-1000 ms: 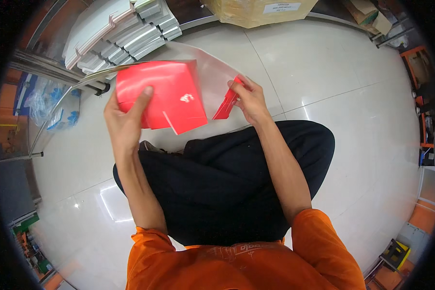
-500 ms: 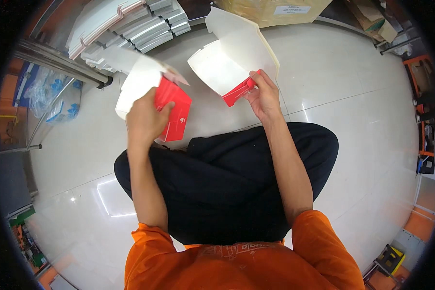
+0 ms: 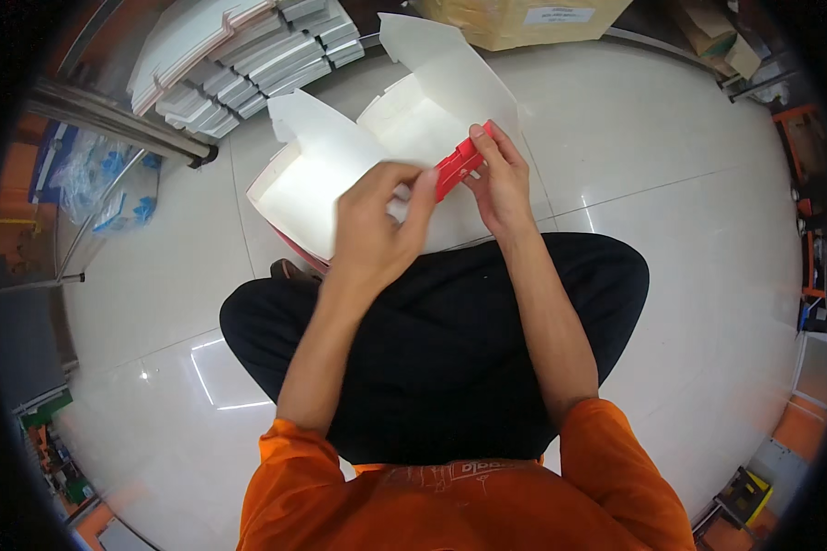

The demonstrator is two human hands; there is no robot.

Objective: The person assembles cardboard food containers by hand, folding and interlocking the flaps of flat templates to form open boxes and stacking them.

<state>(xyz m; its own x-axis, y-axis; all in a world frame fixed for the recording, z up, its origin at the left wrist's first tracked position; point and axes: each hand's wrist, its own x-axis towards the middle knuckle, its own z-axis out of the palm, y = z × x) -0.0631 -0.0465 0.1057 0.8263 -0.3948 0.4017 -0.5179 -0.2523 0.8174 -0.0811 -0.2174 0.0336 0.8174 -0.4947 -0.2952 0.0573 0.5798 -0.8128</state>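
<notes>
Glossy tiled floor [image 3: 671,202] stretches right of the open red-and-white box [image 3: 423,115], whose red edge [image 3: 453,172] my right fingers [image 3: 484,147] pinch while my blurred left fingers [image 3: 420,207] curl at that edge's left end, gripping or not I cannot tell, a second box [image 3: 305,193] crowding its left, a carton [image 3: 515,23] beyond, my folded legs [image 3: 441,340] nearer.

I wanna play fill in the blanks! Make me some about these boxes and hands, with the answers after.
The right hand pinches an open box by an edge coloured ____.
The second box is ____ inside.
The left hand belongs to an arm with a sleeve coloured ____.
A clear plastic bag is on the person's ____ side.

red; white; orange; left
</notes>
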